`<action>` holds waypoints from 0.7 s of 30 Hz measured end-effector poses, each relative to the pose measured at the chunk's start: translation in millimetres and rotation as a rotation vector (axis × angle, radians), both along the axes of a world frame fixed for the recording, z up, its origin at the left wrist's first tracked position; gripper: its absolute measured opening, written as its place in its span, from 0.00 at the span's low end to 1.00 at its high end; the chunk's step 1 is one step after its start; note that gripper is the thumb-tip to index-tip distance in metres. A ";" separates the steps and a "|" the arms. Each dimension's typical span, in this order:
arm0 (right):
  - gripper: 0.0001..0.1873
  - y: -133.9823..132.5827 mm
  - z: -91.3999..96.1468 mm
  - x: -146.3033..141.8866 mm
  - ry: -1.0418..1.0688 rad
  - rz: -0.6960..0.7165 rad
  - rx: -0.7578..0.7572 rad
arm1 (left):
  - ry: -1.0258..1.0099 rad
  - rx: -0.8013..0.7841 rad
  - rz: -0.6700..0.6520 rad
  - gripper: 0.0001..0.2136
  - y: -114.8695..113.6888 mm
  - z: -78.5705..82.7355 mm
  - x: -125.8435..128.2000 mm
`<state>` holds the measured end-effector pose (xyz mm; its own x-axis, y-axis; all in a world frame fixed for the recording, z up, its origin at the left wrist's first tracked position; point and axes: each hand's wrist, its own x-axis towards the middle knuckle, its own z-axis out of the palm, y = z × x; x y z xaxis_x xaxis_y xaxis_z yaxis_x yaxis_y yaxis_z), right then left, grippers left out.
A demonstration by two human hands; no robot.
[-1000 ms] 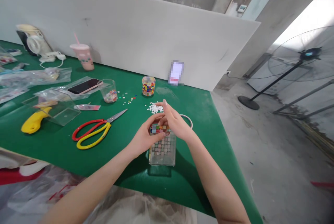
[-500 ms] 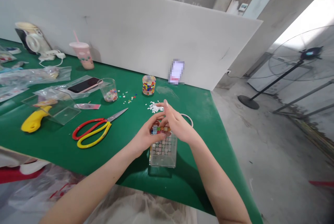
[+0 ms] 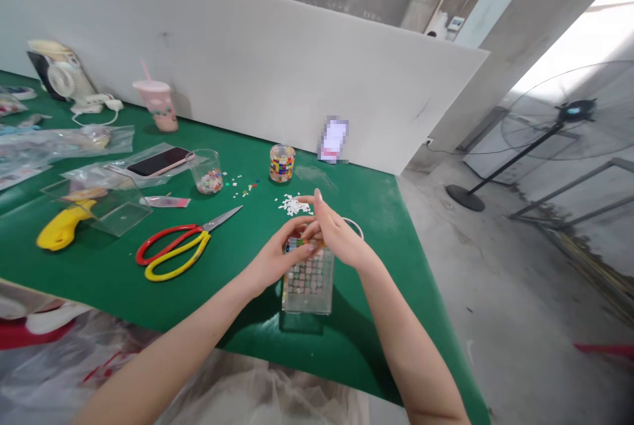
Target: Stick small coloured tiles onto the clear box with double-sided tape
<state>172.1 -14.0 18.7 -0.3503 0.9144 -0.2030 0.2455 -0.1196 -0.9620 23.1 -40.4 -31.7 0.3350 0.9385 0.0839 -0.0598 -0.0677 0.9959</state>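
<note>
the left hand is half closed around the upper left of the clear box, thumb laid toward the near face and fingers curled over the top. the right hand meets it at the upper right edge, one finger stretched forward, the rest bent in; whether it pinches anything is hidden. both wrists arch above the box, forearms coming in low from either side.

the box sits in front of the person, over the near part of the green counter; i can't tell if it touches down. it looks light, stiff and slick, probably brittle at the corners, so the side edges seem the best hold, with little pressure on the small tiles across its face.

just beyond the hands are white chips, then a mosaic jar; to the left, scissors.
</note>
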 end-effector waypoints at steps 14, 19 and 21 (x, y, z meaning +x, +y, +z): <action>0.40 9.2 -5.2 2.6 0.031 0.052 -0.043 | 0.001 -0.037 0.051 0.17 -1.3 -3.3 0.7; 0.38 10.6 -12.7 -2.4 0.007 0.005 0.027 | -0.054 -0.087 0.055 0.19 0.5 -8.5 1.6; 0.38 10.4 -13.6 -4.4 -0.001 -0.005 0.043 | -0.083 -0.104 0.056 0.21 1.4 -10.8 1.1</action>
<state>167.7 -3.6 5.1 -0.3452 0.9241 -0.1639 0.2458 -0.0796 -0.9661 24.3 -39.0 -42.4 0.2780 0.9605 0.0105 -0.1411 0.0300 0.9895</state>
